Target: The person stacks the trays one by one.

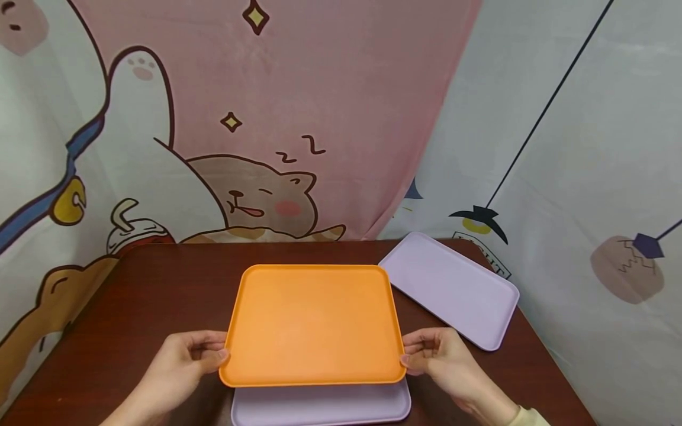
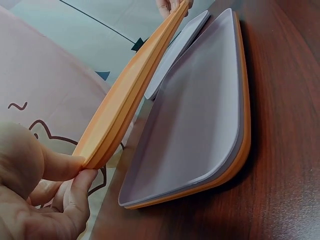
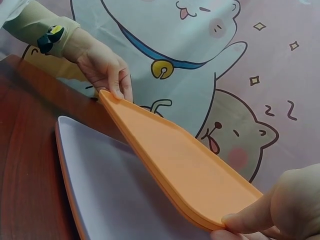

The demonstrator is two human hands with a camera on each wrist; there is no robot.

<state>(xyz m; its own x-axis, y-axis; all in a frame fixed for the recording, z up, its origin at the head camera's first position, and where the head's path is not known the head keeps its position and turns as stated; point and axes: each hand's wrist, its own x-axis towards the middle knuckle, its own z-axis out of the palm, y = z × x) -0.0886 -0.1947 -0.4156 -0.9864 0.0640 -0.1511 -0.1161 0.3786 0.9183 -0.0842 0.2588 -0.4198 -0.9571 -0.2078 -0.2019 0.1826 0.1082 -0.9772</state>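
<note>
Two hands hold orange tray (image 1: 314, 322) lifted above near edge of tabletop (image 1: 160, 296): left hand (image 1: 183, 361) fingers pinching its left rim, right hand (image 1: 444, 361) fingers pinching right rim. Tray empty. Lilac tray (image 1: 319, 405) beneath, stacked on another orange one, empty. Second lilac tray (image 1: 453, 287) at far right corner, empty. No readable writing.

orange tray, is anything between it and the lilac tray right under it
Nothing visible. The orange tray, gripped by the left hand and right hand, hangs tilted over the lilac tray, with only open air between them.
</note>
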